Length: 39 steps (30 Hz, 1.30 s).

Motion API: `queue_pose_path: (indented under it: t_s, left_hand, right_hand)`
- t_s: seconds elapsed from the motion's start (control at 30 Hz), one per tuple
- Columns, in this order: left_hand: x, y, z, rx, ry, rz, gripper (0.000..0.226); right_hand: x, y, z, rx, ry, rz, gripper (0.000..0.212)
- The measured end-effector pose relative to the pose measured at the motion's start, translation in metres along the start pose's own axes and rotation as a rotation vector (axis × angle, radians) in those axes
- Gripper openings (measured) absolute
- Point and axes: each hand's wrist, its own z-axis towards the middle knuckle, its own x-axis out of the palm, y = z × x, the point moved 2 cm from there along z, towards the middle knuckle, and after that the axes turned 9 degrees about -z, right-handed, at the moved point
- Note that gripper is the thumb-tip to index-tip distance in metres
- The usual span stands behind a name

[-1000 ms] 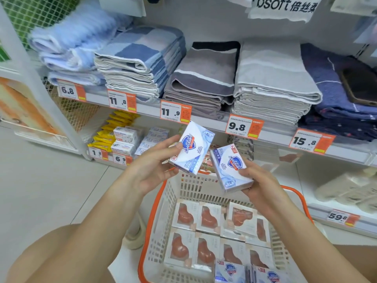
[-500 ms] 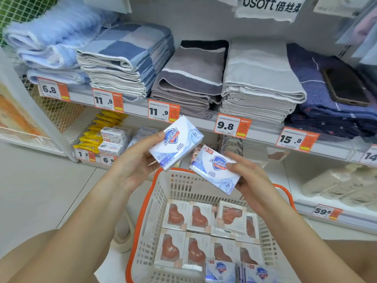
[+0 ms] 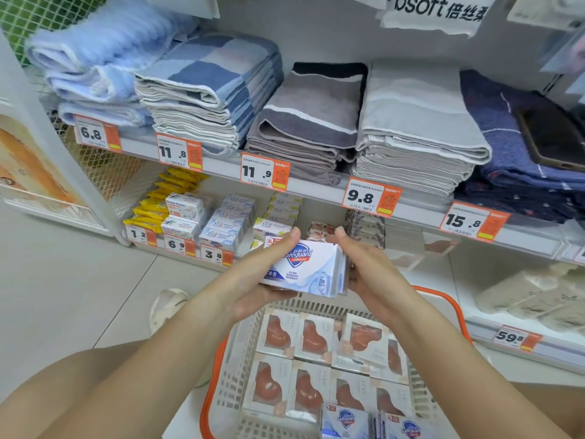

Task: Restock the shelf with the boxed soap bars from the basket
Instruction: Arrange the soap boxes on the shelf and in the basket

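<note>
Two white and blue boxed soap bars [image 3: 308, 269] are stacked together in the air above the basket [image 3: 441, 301]. My left hand [image 3: 253, 283] holds the stack from the left and underneath, and my right hand [image 3: 367, 270] grips its right side. The white basket with orange rim holds several boxes of orange soap [image 3: 308, 339] and two more blue and white soap boxes [image 3: 345, 421] at its near end. On the lower shelf behind, matching white and blue soap boxes [image 3: 226, 224] stand above the 3.8 price tag [image 3: 215, 255].
The upper shelf carries stacks of folded towels [image 3: 209, 93] with orange price tags along its edge. A dark phone [image 3: 552, 137] lies on the blue towels at right. Yellow packets [image 3: 164, 201] and other soap boxes fill the lower shelf's left end. Pale packets [image 3: 531, 296] lie at right.
The two boxes, held apart one in each hand, have come together into one stack between both hands. The view has shifted slightly toward the lower shelf.
</note>
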Motion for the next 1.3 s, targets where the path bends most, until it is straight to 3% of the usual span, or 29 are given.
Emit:
queue_pose_path:
  t_s: [0.1,0.27,0.47,0.67,0.83,0.93,1.0,1.1,1.3]
  left_hand:
    - [-0.011,-0.009,-0.006,0.041,-0.045,0.059,0.053]
    - [-0.028,-0.045,-0.02,0.158,-0.091,0.26,0.045]
    - [-0.077,-0.074,-0.013,0.235,-0.203,0.337,0.035]
    - [-0.14,-0.063,0.046,0.177,-0.172,0.225,0.04]
    - [-0.187,-0.045,0.11,0.197,-0.18,0.13,0.059]
    - [-0.213,-0.04,0.136,0.22,-0.212,0.069,0.072]
    - [-0.234,-0.039,0.147,0.223,-0.326,-0.014,0.056]
    - [-0.269,-0.027,0.157,0.191,-0.518,0.009,0.022]
    - [-0.287,0.005,0.174,0.2,-0.61,0.093,0.036]
  right_hand:
    - [0.01,0.01,0.004,0.018,0.14,-0.045,0.066]
    - [0.037,0.037,0.019,-0.164,0.385,-0.396,0.043]
    - [0.091,0.058,0.055,-0.179,0.576,-0.537,0.033]
    - [0.125,0.03,0.127,-0.127,0.524,-0.624,0.048]
    - [0.134,0.006,0.184,-0.068,0.495,-0.584,0.033]
    - [0.14,-0.007,0.216,-0.096,0.404,-0.667,0.052]
    - [0.141,-0.016,0.239,-0.13,0.274,-0.776,0.071]
    - [0.144,-0.024,0.269,-0.22,0.064,-1.014,0.081]
    - [0.168,-0.042,0.312,-0.356,-0.041,-1.227,0.085]
